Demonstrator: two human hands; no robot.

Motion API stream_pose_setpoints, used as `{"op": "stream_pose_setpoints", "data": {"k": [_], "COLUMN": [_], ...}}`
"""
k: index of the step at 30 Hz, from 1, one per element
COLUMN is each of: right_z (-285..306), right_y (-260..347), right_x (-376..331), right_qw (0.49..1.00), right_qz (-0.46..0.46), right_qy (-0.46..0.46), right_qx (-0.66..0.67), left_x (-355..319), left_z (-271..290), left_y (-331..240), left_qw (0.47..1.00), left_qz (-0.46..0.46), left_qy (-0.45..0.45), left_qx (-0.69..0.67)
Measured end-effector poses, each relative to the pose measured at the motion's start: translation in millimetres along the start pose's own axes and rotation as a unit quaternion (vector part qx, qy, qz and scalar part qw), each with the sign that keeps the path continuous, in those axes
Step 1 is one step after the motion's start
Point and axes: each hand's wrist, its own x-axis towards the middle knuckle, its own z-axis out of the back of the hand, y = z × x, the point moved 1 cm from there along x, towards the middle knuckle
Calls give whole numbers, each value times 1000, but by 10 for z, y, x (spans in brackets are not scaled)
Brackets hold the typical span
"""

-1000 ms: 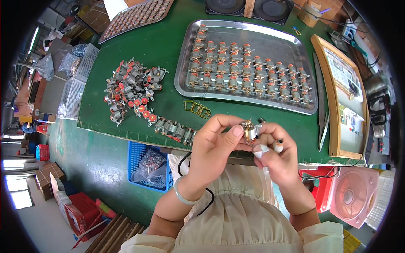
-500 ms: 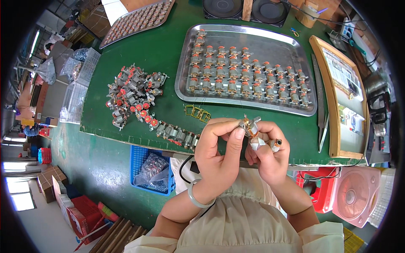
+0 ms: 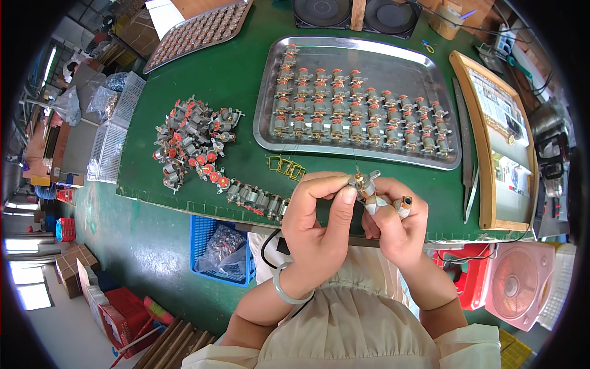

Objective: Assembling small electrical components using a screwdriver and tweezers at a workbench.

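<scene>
Both hands are working above the counter's point(image 3: 184, 203) near edge: the left hand point(image 3: 319, 227) is pinching a small motor point(image 3: 364, 182) between thumb and forefinger, the right hand point(image 3: 396, 224) is gripping a taped tool point(image 3: 393, 204). A slipping pinch is risking dropping the motor off the edge.

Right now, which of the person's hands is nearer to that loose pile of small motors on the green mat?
Left. The left hand is below and right of the pile of small motors, apart from it; the right hand lies farther right, beyond the left.

free: green mat point(image 3: 246, 61) between pile and tray | blocked: motor pile point(image 3: 193, 138), steel tray point(image 3: 430, 71)
</scene>
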Motion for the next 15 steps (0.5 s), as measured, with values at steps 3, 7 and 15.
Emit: {"op": "stream_pose_setpoints", "data": {"k": [3, 7, 15], "right_z": [-5, 31, -37], "right_y": [-15, 27, 84], "right_x": [7, 43, 23], "right_qw": [1000, 990, 988], "right_qz": [3, -71, 43], "right_qy": [4, 36, -28], "right_qx": [14, 115, -147], "left_x": [4, 5, 26], "left_z": [7, 32, 90], "left_y": [3, 8, 21], "left_qw": [1000, 993, 993], "left_qz": [-1, 89, 96], "left_qy": [1, 20, 4], "left_qx": [-1, -76, -68]}}
